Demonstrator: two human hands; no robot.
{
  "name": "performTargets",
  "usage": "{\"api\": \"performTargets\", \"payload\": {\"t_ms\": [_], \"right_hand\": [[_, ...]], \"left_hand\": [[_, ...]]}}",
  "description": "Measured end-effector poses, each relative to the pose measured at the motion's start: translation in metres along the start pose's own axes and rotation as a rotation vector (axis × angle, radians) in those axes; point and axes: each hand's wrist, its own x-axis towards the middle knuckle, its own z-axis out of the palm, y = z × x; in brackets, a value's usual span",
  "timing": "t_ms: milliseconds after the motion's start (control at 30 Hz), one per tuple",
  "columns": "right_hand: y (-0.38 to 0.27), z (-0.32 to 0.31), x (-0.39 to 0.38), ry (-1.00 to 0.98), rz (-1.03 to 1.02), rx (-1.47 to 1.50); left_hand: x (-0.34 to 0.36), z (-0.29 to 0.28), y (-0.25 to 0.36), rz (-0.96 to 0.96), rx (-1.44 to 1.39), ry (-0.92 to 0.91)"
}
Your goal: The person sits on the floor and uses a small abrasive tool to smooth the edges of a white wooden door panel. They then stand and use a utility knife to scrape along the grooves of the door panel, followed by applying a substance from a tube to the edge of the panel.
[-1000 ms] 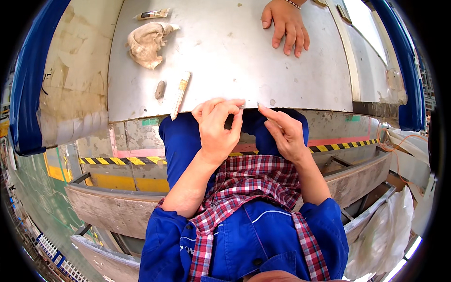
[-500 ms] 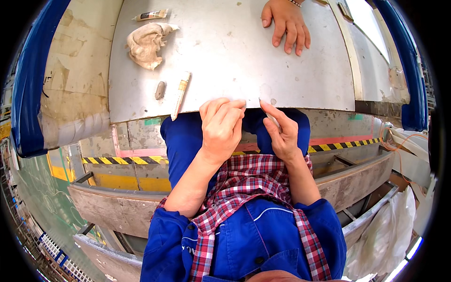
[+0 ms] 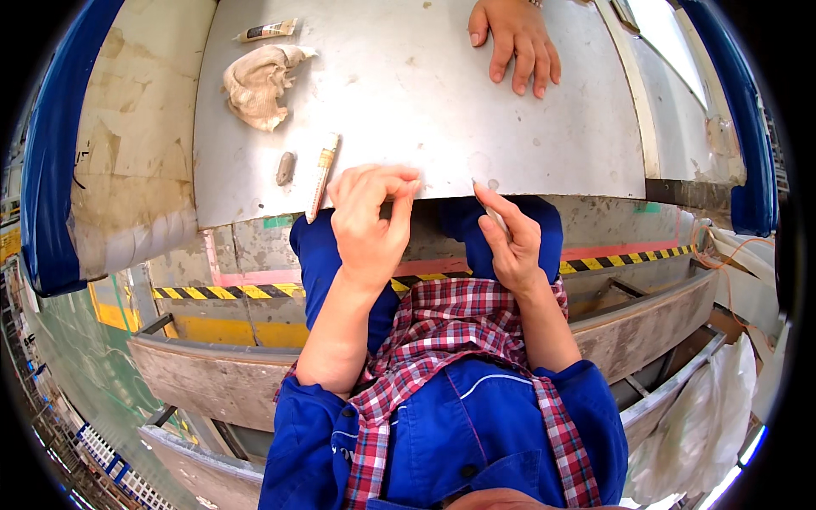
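1. From where I stand, the step in hand looks like close fingertip work at the near edge of the desk [image 3: 544, 140].
2. The right hand [image 3: 516, 248] has its fingers clamped on a slim pointed tool [image 3: 499, 220], tip toward the desk edge.
3. The left hand [image 3: 370, 217], a little apart from it, has thumb and forefinger bent toward each other; I can't tell whether they meet or pinch something small.
4. I'd judge the next move calls for a steady tool and careful fingertips.
5. Counting on the desk: one squeeze tube [image 3: 266, 31], one crumpled beige cloth [image 3: 259, 89], one small grey oblong lump [image 3: 286, 168], one white marker-like stick [image 3: 322, 178].
6. One co-worker's hand [image 3: 514, 47] rests on the far side, fingers slightly spread.
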Motion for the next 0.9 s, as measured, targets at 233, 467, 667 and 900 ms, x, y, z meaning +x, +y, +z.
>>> {"api": "performTargets", "payload": {"t_ms": [233,467,667,900], "right_hand": [[-0.013,0.011,0.011,-0.107,0.034,-0.154],[-0.022,0.012,0.019,-0.118,0.044,-0.285],[-0.024,0.013,0.021,-0.130,0.033,-0.325],[-0.037,0.014,0.024,-0.195,0.056,-0.518]], "left_hand": [[-0.003,0.004,0.000,0.023,0.043,-0.088],[0.001,-0.001,0.007,-0.125,-0.009,-0.144],[0.001,-0.004,0.005,-0.136,-0.024,-0.155],[-0.001,-0.004,0.003,-0.157,-0.066,-0.139]]}}
